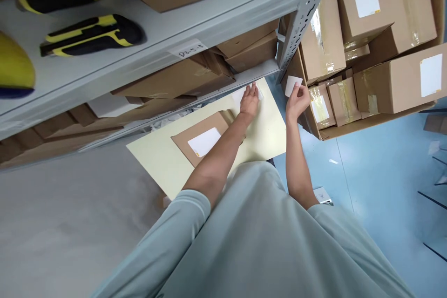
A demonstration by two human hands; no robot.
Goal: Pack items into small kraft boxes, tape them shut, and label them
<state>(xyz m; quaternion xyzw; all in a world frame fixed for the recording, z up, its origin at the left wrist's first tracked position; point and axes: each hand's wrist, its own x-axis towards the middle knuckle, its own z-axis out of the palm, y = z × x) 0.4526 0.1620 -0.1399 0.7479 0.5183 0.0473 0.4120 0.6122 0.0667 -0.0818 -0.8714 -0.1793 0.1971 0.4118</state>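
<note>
My left hand (pixel 249 103) lies with fingers stretched out on a white sheet (pixel 237 95) at the far end of a pale yellow board (pixel 274 132). A flat cardboard box (pixel 183 138) with a white label (pixel 205 141) rests on the same board, partly hidden behind my left forearm. To the right, my right hand (pixel 299 102) pinches a small white paper slip (pixel 292 84) between thumb and fingers. It is raised beside the board's right edge, close to a large open carton (pixel 307 123). Any print on the slip cannot be made out.
Taped, labelled boxes (pixel 372 2) fill the large carton at right. A metal shelf (pixel 209 4) runs across the upper left, holding a black and yellow utility knife (pixel 92 36) and more cartons (pixel 174 79). Its perforated post (pixel 305 14) stands between board and carton. Paper scraps (pixel 333 161) lie on the blue floor.
</note>
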